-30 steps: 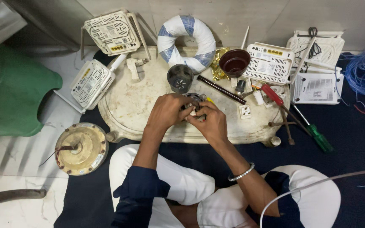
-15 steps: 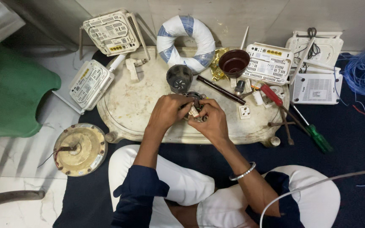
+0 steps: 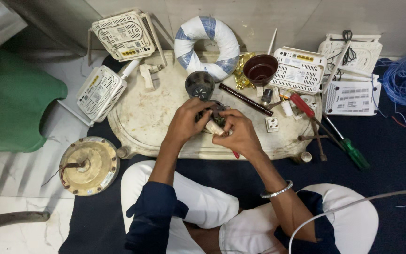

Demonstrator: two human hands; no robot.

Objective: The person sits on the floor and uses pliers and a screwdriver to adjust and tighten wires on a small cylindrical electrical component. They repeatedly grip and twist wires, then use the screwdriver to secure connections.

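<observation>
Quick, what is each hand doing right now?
Left hand: closed on the small dark part.
Right hand: closed on the same part.

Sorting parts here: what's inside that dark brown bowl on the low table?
The brown bowl shows only its dark inner wall; nothing visible inside. Its very bottom is in shadow, so small bits cannot be ruled out.

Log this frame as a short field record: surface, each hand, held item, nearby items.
surface: worn cream tray on a dark floor
left hand: gripping a small dark part
right hand: closed on the same part, with a red-handled tool's tip showing below it
nearby: dark round cup, brown bowl, white-and-blue tape ring, green-handled screwdriver
off tray: white routers, round brass-coloured motor housing
</observation>
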